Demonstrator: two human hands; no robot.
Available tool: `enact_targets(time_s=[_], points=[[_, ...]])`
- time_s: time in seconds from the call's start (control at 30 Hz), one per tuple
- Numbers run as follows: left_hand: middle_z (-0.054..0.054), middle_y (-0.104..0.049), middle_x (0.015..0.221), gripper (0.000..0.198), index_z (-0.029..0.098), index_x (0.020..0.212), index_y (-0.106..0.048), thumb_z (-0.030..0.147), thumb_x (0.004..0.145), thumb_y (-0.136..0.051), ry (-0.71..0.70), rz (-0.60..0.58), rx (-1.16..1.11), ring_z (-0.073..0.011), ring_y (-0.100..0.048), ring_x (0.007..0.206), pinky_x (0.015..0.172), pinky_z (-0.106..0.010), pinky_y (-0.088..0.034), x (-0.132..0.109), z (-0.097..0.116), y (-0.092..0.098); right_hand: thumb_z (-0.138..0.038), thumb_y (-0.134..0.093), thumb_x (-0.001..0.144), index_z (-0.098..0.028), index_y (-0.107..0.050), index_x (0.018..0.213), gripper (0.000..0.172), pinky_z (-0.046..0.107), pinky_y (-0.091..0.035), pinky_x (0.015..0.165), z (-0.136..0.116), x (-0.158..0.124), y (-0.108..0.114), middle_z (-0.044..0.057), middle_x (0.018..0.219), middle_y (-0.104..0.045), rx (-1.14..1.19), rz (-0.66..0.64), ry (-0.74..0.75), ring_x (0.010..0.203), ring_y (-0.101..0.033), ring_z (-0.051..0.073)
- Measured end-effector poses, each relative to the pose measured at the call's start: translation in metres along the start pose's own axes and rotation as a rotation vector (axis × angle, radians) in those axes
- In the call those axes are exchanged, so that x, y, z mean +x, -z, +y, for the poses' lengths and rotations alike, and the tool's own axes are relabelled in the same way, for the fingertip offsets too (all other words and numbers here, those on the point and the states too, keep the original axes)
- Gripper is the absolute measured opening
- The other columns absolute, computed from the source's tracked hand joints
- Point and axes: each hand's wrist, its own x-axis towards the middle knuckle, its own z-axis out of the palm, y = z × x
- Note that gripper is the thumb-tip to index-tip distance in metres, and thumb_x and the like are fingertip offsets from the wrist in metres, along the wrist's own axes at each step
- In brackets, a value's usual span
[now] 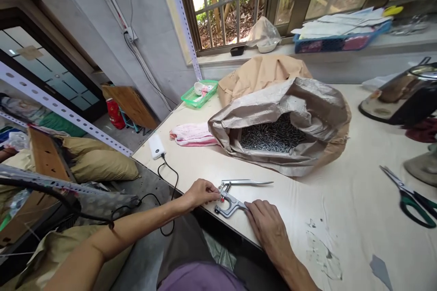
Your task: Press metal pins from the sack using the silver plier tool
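Observation:
On the table near its front edge lie grey metal snap-fastener pliers, with a C-shaped jaw, a spring and a long upper handle pointing right. My right hand is closed round the lower handle, palm down. At the jaw end, the fingertips of my left hand are pinched together against the tool, beside a small red part. What those fingertips hold, if anything, is too small to make out. The handles stand spread apart.
Behind the pliers lies an open paper sack full of small dark metal pieces. Green-handled scissors and a kettle are at right. A white power bank with a black cable and a green basket stand at left.

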Motion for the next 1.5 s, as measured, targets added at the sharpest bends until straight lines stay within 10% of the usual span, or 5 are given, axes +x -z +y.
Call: enact_targets(time_s=[0.6, 1.27, 1.5], points=[[-0.004, -0.070, 0.076, 0.016, 0.013, 0.072, -0.069, 0.027, 0.072, -0.061, -0.110, 0.152, 0.122, -0.0147, -0.060, 0.070, 0.065, -0.022, -0.044, -0.007, -0.012, -0.015, -0.006, -0.037, 0.088, -0.014, -0.056, 0.103, 0.026, 0.030, -0.040, 0.071, -0.007, -0.009, 0.001, 0.006, 0.082, -0.055, -0.017, -0.004, 0.049, 0.074, -0.047, 0.017], [0.003, -0.057, 0.051, 0.015, 0.010, 0.065, -0.069, 0.016, 0.060, -0.057, -0.056, -0.180, 0.464, -0.0092, -0.048, 0.053, 0.049, -0.018, -0.031, 0.011, 0.005, 0.004, -0.009, -0.035, 0.090, -0.015, -0.053, 0.104, 0.024, 0.030, -0.040, 0.070, -0.010, -0.004, 0.001, 0.005, 0.082, -0.055, 0.061, -0.028, 0.052, 0.074, -0.049, 0.016], [0.003, -0.056, 0.055, 0.017, 0.009, 0.067, -0.068, 0.021, 0.062, -0.056, 0.014, -0.102, 0.322, -0.0102, -0.049, 0.057, 0.052, -0.018, -0.033, 0.002, -0.007, -0.004, -0.009, -0.038, 0.088, -0.018, -0.054, 0.085, 0.018, 0.030, -0.033, 0.065, -0.009, -0.004, -0.001, 0.003, 0.074, -0.051, -0.018, -0.082, -0.001, 0.069, -0.042, 0.016]])
